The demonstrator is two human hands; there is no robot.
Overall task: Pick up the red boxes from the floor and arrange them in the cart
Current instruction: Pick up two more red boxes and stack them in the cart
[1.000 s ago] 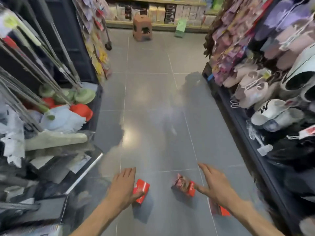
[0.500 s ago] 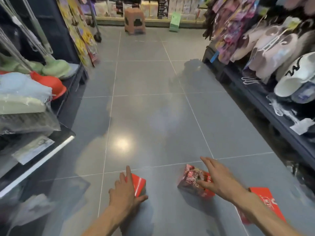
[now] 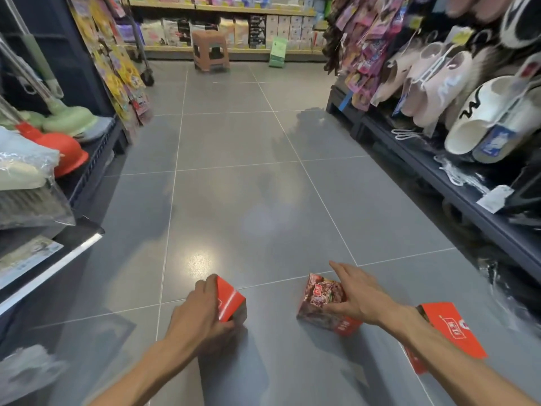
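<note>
Three red boxes lie on the grey tiled floor near me. My left hand [image 3: 202,315] wraps around the left red box [image 3: 229,300], fingers over its top edge. My right hand [image 3: 360,294] grips the middle red box [image 3: 320,303], which shows a printed picture face and sits tilted. A third red box [image 3: 452,329] lies flat further right, partly hidden behind my right forearm. No cart is clearly in view, apart from a wheel [image 3: 147,76] far back on the left.
A shelf edge with plungers and brooms [image 3: 67,148] juts out on the left. A dark low rack of slippers [image 3: 468,118] runs along the right. A brown stool [image 3: 210,51] and a green package [image 3: 277,52] stand at the aisle's far end.
Both hands have closed onto their boxes: the left now curls over the left box, the right grasps the middle one. The view has dropped lower and nearer the floor.
</note>
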